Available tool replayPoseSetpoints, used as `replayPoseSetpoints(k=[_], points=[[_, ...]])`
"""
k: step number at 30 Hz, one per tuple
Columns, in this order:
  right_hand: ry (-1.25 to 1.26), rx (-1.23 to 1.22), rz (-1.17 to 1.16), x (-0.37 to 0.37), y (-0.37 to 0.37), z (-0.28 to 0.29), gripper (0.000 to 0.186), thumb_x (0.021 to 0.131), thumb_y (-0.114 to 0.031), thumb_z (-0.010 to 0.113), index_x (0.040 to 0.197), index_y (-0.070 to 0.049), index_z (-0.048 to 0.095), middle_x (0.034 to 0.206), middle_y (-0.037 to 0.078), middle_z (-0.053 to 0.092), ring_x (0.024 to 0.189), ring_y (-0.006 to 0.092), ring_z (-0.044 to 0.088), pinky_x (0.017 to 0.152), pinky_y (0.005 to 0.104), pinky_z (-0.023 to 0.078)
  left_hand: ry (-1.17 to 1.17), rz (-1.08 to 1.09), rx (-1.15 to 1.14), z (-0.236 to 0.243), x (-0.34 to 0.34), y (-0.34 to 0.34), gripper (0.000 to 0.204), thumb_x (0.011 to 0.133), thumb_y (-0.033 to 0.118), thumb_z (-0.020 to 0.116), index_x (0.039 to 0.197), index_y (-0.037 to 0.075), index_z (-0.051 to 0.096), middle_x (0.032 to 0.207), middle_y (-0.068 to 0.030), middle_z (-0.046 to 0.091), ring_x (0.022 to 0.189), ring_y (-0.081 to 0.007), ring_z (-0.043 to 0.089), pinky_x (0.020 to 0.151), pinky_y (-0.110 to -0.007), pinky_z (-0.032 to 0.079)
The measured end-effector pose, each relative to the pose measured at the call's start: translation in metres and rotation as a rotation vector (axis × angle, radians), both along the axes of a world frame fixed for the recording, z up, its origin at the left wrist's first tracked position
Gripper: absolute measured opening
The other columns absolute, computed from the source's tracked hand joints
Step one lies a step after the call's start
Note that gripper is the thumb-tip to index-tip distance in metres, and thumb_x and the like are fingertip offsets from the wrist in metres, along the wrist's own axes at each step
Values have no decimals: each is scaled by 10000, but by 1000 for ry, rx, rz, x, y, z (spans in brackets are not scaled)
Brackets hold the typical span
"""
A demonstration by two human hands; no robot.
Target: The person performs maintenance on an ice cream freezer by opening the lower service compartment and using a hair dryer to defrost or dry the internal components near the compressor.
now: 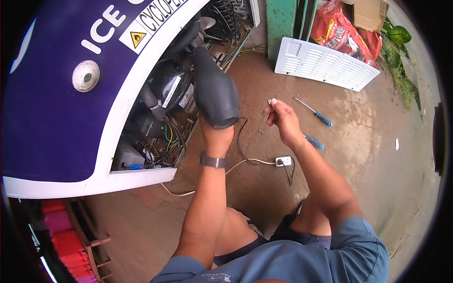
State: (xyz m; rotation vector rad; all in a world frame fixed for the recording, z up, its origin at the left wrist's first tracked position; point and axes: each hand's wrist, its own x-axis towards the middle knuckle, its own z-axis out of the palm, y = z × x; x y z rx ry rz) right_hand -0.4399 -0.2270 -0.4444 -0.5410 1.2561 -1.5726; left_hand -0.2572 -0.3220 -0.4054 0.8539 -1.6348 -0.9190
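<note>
My left hand [218, 140], with a dark watch on its wrist, is closed round a black hair dryer [214, 89]. The dryer's nozzle end points into the uncovered machinery bay of a purple and white freezer [52, 127], close beside the round black compressor [172, 80]. The dryer's body hides most of my left fingers. To the right, above the wet floor, my right hand [285, 123] has thumb and fingers pinched together. A tiny pale bit shows at its fingertips, too small to name. Two blue-handled screwdrivers [323, 118] [315, 142] lie on the floor near that hand.
A white louvred panel [325, 63] leans near a green post [281, 28] and a red bag [337, 30]. A white power socket [283, 161] with its cord crosses the floor before my knees. Loose wires [172, 137] fill the bay. Red stacked items [71, 243] stand lower left.
</note>
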Motion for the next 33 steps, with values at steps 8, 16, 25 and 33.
replayPoseSetpoints(k=[8,16,25,33], points=[[-7,-40,13,-22,7,-1,377,1059,-357,486,866,-74,644,750,8,609,610,114,545,592,270,429,-32,42,22,-1,-4,6,583,834,135,778,1337,18,508,1295,-135,619,1187,-264,594,1026,-399,458],[-39,-18,115,-28,12,-11,422,1072,-376,461,862,-66,656,741,-1,593,618,104,545,601,270,438,-96,104,31,21,-11,23,513,857,96,740,1317,13,528,1258,-128,638,1149,-251,608,997,-381,471],[80,20,220,-27,13,-28,421,1068,-403,464,907,-59,647,743,-1,585,647,99,538,608,276,435,65,189,268,54,-35,28,469,839,74,832,1249,41,606,1183,-26,639,1058,-138,597,935,-281,484],[355,-111,113,-42,-61,-16,548,1047,-369,483,1474,-30,430,1464,233,507,1337,326,522,1100,406,414,41,257,328,58,-35,39,461,844,79,828,1249,33,614,1187,-35,652,1053,-144,605,939,-290,482]])
